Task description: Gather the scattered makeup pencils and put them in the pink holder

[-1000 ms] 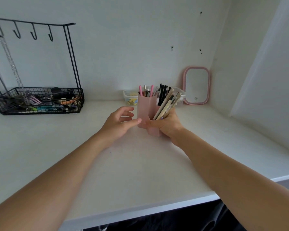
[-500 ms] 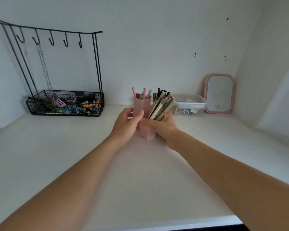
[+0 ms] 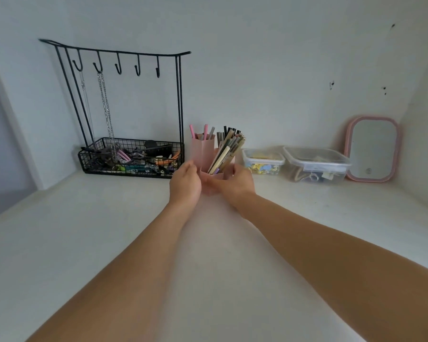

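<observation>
Holding: both hands cup the pink holder (image 3: 203, 154) low on the white counter (image 3: 109, 243).
Left hand (image 3: 185, 182): fingers curled against holder's left side.
Right hand (image 3: 236, 182): wrapped around its right side and base.
Makeup pencils (image 3: 226, 150): standing bunched inside, leaning right.
Nearby: black wire rack (image 3: 131, 154) left, two clear containers (image 3: 316, 164) right.

1. The holder (image 3: 203, 154) stands on the shelf (image 3: 84, 243).
2. Pencils (image 3: 226, 151) stand in the holder.
3. Left of the holder: wire basket (image 3: 131, 156).
4. Right of the holder: two lidded boxes (image 3: 316, 164), then a mirror (image 3: 372, 149).
5. Before the holder: both hands (image 3: 185, 185), one at each side.
</observation>
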`<state>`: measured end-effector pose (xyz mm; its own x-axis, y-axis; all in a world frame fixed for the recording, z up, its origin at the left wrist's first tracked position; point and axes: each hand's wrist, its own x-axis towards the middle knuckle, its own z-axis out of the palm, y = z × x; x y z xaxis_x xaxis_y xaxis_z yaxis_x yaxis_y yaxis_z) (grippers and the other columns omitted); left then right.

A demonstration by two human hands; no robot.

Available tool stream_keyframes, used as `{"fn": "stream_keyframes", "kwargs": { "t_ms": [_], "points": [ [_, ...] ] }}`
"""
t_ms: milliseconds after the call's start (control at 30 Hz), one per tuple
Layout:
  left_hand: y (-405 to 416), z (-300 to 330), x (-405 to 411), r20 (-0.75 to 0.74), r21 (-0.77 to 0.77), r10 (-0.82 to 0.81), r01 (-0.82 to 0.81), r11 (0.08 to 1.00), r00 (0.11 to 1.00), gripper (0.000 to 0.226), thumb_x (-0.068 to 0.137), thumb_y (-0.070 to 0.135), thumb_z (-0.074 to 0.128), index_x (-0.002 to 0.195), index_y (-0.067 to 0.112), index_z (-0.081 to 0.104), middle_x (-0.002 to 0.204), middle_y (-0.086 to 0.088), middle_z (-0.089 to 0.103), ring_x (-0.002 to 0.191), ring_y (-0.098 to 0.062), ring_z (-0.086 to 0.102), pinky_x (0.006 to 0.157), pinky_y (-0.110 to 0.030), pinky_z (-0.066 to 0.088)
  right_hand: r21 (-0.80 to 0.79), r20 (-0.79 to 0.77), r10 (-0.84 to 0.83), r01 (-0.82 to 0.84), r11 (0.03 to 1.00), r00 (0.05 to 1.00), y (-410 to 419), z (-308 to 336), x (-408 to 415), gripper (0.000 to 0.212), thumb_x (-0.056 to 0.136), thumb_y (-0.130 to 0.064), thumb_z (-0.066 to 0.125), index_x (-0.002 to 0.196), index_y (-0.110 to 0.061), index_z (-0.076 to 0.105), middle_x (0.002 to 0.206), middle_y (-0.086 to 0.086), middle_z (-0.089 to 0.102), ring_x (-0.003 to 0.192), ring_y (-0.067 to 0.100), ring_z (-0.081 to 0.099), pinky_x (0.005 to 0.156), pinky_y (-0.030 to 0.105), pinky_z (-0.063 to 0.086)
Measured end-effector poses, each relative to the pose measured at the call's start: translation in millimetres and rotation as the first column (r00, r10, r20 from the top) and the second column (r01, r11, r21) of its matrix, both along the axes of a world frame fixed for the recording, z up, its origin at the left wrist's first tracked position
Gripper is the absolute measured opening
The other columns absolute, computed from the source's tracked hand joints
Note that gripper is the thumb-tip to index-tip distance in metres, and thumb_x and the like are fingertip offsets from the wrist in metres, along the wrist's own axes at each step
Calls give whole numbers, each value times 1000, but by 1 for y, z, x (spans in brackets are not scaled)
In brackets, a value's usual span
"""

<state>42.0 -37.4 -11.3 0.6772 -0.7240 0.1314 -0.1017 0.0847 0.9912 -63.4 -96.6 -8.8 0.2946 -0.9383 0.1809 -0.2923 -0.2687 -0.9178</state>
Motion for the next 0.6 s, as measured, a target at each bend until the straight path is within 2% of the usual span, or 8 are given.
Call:
{"fn": "stream_keyframes", "kwargs": {
  "t_ms": [67, 167, 233, 300, 367, 433, 533, 600],
  "points": [
    [2, 4, -4, -2, -9, 0, 0, 1000, 1000, 31, 103, 20, 42, 122, 19, 66, 133, -7, 64, 126, -28, 58, 110, -46, 44, -18, -34, -91, 90, 996, 995, -8, -1, 18, 56, 50, -66, 84, 71, -26, 51, 88, -1, 65, 82, 20, 63, 64, 29, 50],
    [-2, 0, -3, -2, 0, 13, -13, 1000, 1000, 40, 107, 20, 41, 143, 12, 56, 148, -5, 55, 137, -24, 49, 116, -38, 37, -28, -80, -200, 198, 980, 977, -17, -3, 42, 84, 49, -73, 75, 107, -16, 57, 112, 7, 59, 107, 29, 59, 86, 42, 56],
    [-5, -3, 0, -11, -22, 32, -32, 999, 999, 40, 106, 21, 42, 141, 10, 57, 146, -11, 56, 135, -29, 51, 115, -41, 38, -32, -70, -231, 229, 973, 970, -22, -3, 50, 83, 60, -63, 75, 117, -8, 49, 118, 11, 58, 111, 33, 58, 90, 46, 54],
    [-6, -3, 1, -15, -27, 51, -52, 998, 999, 37, 105, 22, 43, 134, 11, 62, 139, -15, 60, 130, -34, 55, 112, -45, 42, -42, -52, -237, 235, 971, 970, -27, -2, 56, 69, 69, -54, 71, 116, -7, 51, 115, 13, 61, 108, 35, 61, 90, 46, 54],
    [-7, -4, 3, -23, -41, 65, -66, 997, 998, 35, 104, 20, 44, 132, 14, 63, 134, -10, 63, 127, -31, 57, 111, -45, 44, -44, -42, -242, 240, 970, 969, -31, -2, 62, 65, 64, -57, 66, 110, -11, 56, 108, 10, 64, 102, 33, 64, 87, 45, 56],
    [-10, -6, 6, -22, -41, 69, -70, 997, 997, 33, 103, 19, 45, 128, 18, 65, 124, -3, 65, 121, -26, 59, 108, -42, 46, -47, -43, -246, 244, 969, 968, -40, -6, 67, 71, 56, -61, 66, 109, -14, 56, 104, 8, 66, 98, 31, 66, 85, 44, 57],
    [-15, -10, 8, -13, -62, 49, -50, 997, 999, 20, 102, 20, 48, 105, 21, 68, 91, 5, 63, 92, -23, 58, 83, -33, 47, -55, -70, -231, 227, 972, 970, -45, -8, 66, 68, 56, -54, 70, 110, -14, 55, 105, 7, 67, 100, 31, 66, 85, 45, 57],
    [-15, -8, 5, 19, -65, 35, -34, 997, 999, 18, 103, 21, 48, 100, 22, 66, 83, 9, 59, 80, -16, 53, 76, -30, 42, -57, -85, -220, 216, 975, 972, -44, -6, 60, 55, 66, -42, 72, 109, -12, 56, 106, 8, 67, 101, 31, 66, 85, 43, 57]
  ]
}}
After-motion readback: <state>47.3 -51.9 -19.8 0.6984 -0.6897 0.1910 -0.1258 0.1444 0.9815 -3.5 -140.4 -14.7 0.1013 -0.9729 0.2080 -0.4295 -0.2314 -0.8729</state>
